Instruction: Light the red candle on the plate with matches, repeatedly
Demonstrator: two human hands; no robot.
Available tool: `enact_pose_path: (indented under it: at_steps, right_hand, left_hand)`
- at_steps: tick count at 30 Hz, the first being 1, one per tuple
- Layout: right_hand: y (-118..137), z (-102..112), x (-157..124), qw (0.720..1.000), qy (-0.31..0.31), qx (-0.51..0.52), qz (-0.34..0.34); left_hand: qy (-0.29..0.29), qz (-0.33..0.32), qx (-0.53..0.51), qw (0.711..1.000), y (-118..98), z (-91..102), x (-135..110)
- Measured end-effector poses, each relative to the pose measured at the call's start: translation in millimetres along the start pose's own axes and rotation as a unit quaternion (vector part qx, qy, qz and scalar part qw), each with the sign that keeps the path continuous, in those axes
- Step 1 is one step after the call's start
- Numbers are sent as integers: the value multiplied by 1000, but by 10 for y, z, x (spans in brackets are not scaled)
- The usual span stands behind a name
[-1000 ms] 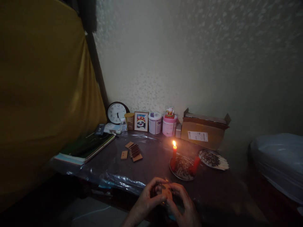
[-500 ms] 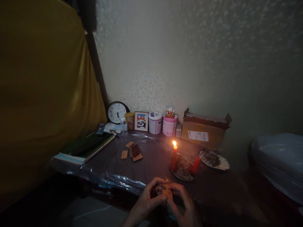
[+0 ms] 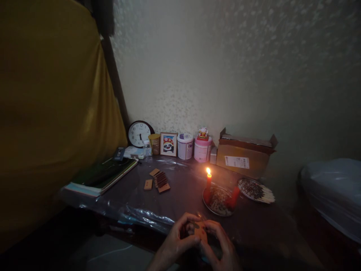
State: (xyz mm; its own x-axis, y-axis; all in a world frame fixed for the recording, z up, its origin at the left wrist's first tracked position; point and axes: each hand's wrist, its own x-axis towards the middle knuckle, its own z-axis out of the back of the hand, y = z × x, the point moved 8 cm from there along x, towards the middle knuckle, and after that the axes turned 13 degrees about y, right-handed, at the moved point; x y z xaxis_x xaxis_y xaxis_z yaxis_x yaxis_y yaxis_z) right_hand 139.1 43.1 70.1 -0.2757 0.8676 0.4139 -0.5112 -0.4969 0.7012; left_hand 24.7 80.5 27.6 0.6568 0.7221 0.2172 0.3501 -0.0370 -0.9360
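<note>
In front of the table's near edge, both of my hands hold a small tan matchbox (image 3: 200, 231) with reddish marks on its face. My left hand (image 3: 182, 233) pinches it between thumb and fingers on one side. My right hand (image 3: 218, 241) grips the other side, its fingers curled over the edge. Just beyond them, a lit red candle (image 3: 208, 184) stands upright on a round metal plate (image 3: 217, 214). A second red candle (image 3: 233, 197), with no flame, leans at the plate's right side. Dark burnt bits lie between the candles.
More matchboxes (image 3: 160, 180) lie heaped mid-table. Another plate (image 3: 248, 198) holds matchsticks, many blackened. Along the wall stand a clock (image 3: 139, 134), a framed panda picture (image 3: 168, 145), a white tub (image 3: 185, 147), a pink tub (image 3: 202, 151) and a cardboard box (image 3: 244, 158). Books (image 3: 103, 177) lie left.
The view has shifted very slightly. Both hands keep their hold on the matchbox, which has barely moved; more of its marked face shows now.
</note>
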Motion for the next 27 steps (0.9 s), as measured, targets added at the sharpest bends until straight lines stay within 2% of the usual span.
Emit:
enact_pose_path:
  at_steps: [7,14,27]
  right_hand:
    - [-46,5,-39,1000,-13,16,-14]
    - [-141,-17,-92,997,-66,33,-19]
    - [-109,-4,-73,1000,-10,7,-8]
  left_hand:
    - [3,4,-13,1000,-25,-49,-7]
    - [4,9,-6,1000,-41,-72,-5]
    - [13,7,-17,1000,-25,-89,-7]
